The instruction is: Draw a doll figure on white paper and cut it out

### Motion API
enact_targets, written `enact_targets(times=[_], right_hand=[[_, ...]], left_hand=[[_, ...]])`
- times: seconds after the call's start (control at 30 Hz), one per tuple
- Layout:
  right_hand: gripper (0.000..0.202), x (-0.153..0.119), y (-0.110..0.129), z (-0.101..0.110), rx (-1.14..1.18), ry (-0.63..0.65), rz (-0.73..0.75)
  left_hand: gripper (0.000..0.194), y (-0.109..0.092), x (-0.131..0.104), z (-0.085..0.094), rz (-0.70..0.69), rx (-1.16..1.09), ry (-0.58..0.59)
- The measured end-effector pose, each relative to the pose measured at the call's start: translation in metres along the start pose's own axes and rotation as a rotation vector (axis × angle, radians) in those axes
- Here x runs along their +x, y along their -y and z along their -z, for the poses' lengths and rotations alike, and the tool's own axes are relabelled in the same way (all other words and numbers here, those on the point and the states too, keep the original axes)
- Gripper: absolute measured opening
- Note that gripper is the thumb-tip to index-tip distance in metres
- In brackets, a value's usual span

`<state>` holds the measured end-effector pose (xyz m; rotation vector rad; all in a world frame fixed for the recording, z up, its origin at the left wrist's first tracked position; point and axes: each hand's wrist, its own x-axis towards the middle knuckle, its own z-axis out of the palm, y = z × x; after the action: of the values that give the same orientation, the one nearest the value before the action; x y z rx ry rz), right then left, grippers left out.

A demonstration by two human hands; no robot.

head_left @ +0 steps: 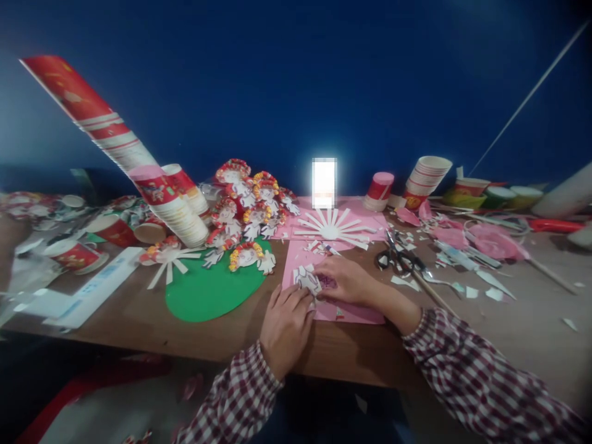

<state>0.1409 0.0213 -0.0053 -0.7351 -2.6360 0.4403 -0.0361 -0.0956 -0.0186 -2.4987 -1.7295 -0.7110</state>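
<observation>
A small white paper cutout (307,279) with dark drawn outlines is between my hands, above a pink sheet (296,256). My left hand (287,327) grips its lower left edge, fingers close together. From the right, my right hand (349,280) holds its other side with bent fingers. Beside those fingers shows a purple patterned patch (328,282); what it belongs to is unclear. A white paper cup cut into spread strips (330,229) lies just beyond, with a slim pen-like tool (332,250) in front of it.
A green paper shape (215,290) and a pile of decorated paper figures (250,213) lie left. Stacked paper cups (161,197) lean behind them. Scissors (401,259), a wooden stick (430,290), paper scraps and pink pieces (494,240) spread right. A blue wall (259,80) stands behind.
</observation>
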Motion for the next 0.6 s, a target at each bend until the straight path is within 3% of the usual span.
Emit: enact_targets(times=[0.27, 0.6], right_hand=[[0.040, 0.000, 0.002, 0.003, -0.013, 0.029, -0.009], [0.041, 0.002, 0.003, 0.005, -0.048, 0.047, 0.017]], left_hand=[[0.027, -0.002, -0.010, 0.009, -0.012, 0.045, -0.043], [0.024, 0.001, -0.013, 0.005, 0.017, 0.017, -0.015]])
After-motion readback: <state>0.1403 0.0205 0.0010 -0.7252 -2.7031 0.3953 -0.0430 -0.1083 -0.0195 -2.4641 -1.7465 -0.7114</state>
